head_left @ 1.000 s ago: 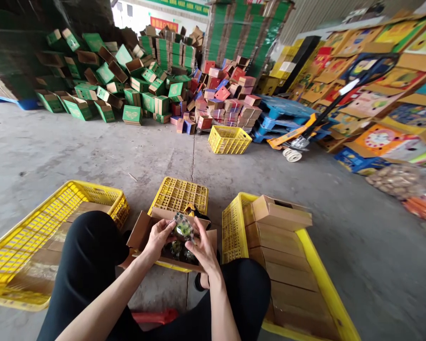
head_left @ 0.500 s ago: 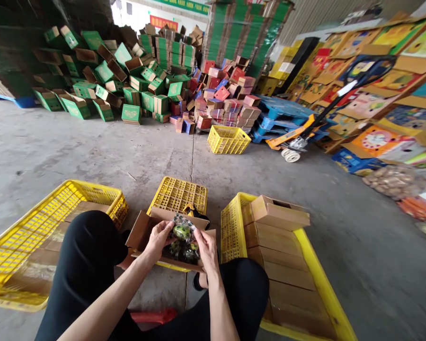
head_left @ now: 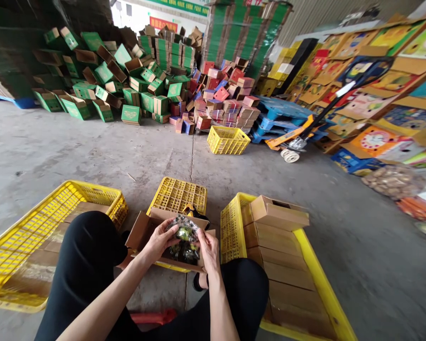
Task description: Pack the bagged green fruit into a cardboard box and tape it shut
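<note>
My left hand (head_left: 160,239) and my right hand (head_left: 208,246) hold a crinkled clear plastic bag (head_left: 183,231) between them, with green fruit inside. The fingers of both hands are closed on its two sides. Right below is an open cardboard box (head_left: 141,231), its flaps folded outward. More plastic-wrapped green fruit (head_left: 186,253) lies in the box, partly hidden by my hands. The box rests on an upturned yellow crate (head_left: 179,192). Behind the box's far flap a black and orange object (head_left: 190,210) shows only in part; I cannot tell its kind.
Left of my knees stands a yellow crate (head_left: 102,193) with cardboard boxes; another (head_left: 232,232) at the right holds more boxes (head_left: 287,270). Ahead are a small yellow crate (head_left: 228,141), a pallet jack (head_left: 303,135), blue pallets (head_left: 277,111) and heaped green boxes (head_left: 131,112).
My hands have shifted slightly on the bag, and its plastic is more bunched over the fruit. The box and crates stay where they were.
</note>
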Available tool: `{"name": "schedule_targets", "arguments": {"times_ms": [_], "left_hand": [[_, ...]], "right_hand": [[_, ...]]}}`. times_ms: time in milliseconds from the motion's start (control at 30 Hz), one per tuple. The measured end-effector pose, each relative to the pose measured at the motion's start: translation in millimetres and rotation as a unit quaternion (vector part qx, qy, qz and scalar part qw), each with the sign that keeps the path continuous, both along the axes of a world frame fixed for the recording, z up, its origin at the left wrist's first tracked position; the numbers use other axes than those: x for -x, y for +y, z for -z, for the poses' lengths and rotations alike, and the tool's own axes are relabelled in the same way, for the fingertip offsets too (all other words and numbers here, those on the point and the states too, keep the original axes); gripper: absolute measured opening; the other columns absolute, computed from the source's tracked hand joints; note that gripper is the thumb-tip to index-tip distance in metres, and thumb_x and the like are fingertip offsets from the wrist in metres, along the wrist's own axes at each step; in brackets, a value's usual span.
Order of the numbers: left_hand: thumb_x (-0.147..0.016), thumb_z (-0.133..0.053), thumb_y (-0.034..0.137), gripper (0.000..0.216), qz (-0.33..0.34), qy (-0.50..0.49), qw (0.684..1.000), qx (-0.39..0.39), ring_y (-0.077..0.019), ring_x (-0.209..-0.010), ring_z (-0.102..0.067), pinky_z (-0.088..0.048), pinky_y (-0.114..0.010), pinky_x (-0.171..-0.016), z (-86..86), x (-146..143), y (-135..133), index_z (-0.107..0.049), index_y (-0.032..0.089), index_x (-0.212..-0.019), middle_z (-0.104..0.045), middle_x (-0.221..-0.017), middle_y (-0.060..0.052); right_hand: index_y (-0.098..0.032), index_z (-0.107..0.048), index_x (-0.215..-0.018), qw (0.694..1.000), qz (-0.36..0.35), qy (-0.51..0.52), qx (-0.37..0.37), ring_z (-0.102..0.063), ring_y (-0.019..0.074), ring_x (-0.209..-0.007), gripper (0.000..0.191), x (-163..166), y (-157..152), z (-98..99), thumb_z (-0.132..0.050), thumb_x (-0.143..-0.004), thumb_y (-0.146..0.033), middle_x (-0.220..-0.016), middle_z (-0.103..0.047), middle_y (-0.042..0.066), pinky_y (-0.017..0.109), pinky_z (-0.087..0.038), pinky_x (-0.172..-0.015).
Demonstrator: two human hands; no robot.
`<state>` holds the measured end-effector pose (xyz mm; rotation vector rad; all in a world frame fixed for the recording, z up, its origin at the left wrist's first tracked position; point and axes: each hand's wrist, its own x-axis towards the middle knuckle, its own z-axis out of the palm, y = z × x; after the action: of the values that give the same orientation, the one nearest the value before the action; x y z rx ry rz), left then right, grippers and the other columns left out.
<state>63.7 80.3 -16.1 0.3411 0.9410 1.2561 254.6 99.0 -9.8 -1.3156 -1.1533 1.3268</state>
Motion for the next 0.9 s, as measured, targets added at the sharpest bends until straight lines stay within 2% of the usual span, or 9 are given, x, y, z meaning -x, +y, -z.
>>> {"name": "schedule_targets", "arguments": {"times_ms": [200,300,367,467,533,633,700,800,900], "left_hand": [[-0.062,-0.101,0.037,0.061,-0.011,-0.012,1.0,-0.002,-0.019,-0.083,-0.077,-0.066,-0.029,-0.072,8.3,5.6,3.4,-0.073,0.018,-0.113,-0.079,-0.106,-0.008],[-0.061,-0.102,0.037,0.057,-0.037,-0.001,0.999,0.019,-0.0186,-0.08,-0.076,-0.066,-0.03,-0.07,10.3,6.3,4.5,-0.074,0.018,-0.107,-0.079,-0.101,-0.007],[-0.062,-0.101,0.04,0.057,-0.038,0.022,0.999,0.028,-0.0179,-0.077,-0.075,-0.065,-0.028,-0.068,10.1,5.1,4.2,-0.074,0.017,-0.107,-0.079,-0.099,-0.007],[-0.065,-0.098,0.051,0.06,-0.019,0.048,0.998,0.03,-0.0158,-0.076,-0.073,-0.064,-0.027,-0.07,6.4,1.0,1.6,-0.075,0.017,-0.11,-0.078,-0.101,-0.007],[-0.068,-0.095,0.055,0.064,-0.009,0.043,0.999,0.024,-0.0148,-0.076,-0.073,-0.064,-0.029,-0.076,1.9,-2.4,-1.2,-0.074,0.018,-0.115,-0.078,-0.103,-0.008],[-0.07,-0.095,0.053,0.076,0.008,0.03,0.999,-0.011,-0.0179,-0.086,-0.075,-0.063,-0.034,-0.086,-5.9,-5.8,-4.7,-0.067,0.023,-0.134,-0.078,-0.112,-0.009],[-0.068,-0.097,0.05,0.079,0.027,0.043,0.998,-0.03,-0.021,-0.093,-0.075,-0.062,-0.035,-0.086,-9.4,-6.3,-5.0,-0.066,0.025,-0.137,-0.077,-0.118,-0.01],[-0.063,-0.098,0.052,0.062,0.046,0.084,0.995,-0.031,-0.0205,-0.087,-0.074,-0.061,-0.031,-0.079,-10.1,-5.6,-2.1,-0.077,0.019,-0.111,-0.079,-0.106,-0.009],[-0.059,-0.098,0.057,0.053,0.03,0.111,0.993,-0.024,-0.016,-0.072,-0.071,-0.059,-0.027,-0.071,-7.2,-5.6,1.2,-0.077,0.016,-0.086,-0.078,-0.086,-0.006]], "right_hand": [[-0.023,-0.083,-0.11,0.996,-0.082,0.025,-0.007,-0.075,0.0361,-0.11,0.056,-0.5,-5.2,-14.5,-0.08,-0.078,-0.069,-0.116,-0.08,0.012,0.049,-0.063,-0.095],[-0.028,-0.072,-0.134,0.989,-0.138,0.04,-0.021,-0.069,0.0334,-0.125,0.071,4.3,-7.9,-10.3,-0.091,-0.071,-0.054,-0.141,-0.07,0.01,0.049,-0.056,-0.108],[-0.027,-0.069,-0.138,0.991,-0.125,0.013,-0.035,-0.069,0.0321,-0.125,0.077,8.1,-7.8,-3.5,-0.092,-0.069,-0.052,-0.144,-0.068,0.009,0.048,-0.056,-0.108],[-0.021,-0.076,-0.125,0.996,-0.062,-0.048,-0.044,-0.074,0.0326,-0.115,0.062,9.7,-4.0,5.0,-0.083,-0.076,-0.06,-0.125,-0.078,0.012,0.045,-0.061,-0.1],[-0.019,-0.081,-0.109,0.995,-0.035,-0.082,-0.04,-0.078,0.0325,-0.097,0.056,7.3,-0.8,6.8,-0.076,-0.081,-0.068,-0.103,-0.082,0.012,0.042,-0.066,-0.084],[-0.019,-0.08,-0.082,0.991,-0.009,-0.13,-0.034,-0.075,0.0279,-0.063,0.062,1.8,1.6,5.8,-0.067,-0.081,-0.079,-0.071,-0.076,0.009,0.034,-0.062,-0.055],[-0.019,-0.075,-0.069,0.985,0.001,-0.163,-0.048,-0.069,0.0241,-0.053,0.065,-0.6,1.2,5.6,-0.064,-0.081,-0.082,-0.061,-0.069,0.007,0.03,-0.055,-0.047],[-0.02,-0.071,-0.064,0.978,0.014,-0.192,-0.084,-0.065,0.0204,-0.049,0.064,-1.2,-0.5,7.0,-0.063,-0.084,-0.08,-0.056,-0.064,0.004,0.028,-0.051,-0.046],[-0.02,-0.07,-0.066,0.976,0.018,-0.192,-0.103,-0.061,0.0185,-0.047,0.063,0.0,-1.3,7.8,-0.06,-0.088,-0.079,-0.055,-0.064,0.004,0.027,-0.047,-0.046]]}}
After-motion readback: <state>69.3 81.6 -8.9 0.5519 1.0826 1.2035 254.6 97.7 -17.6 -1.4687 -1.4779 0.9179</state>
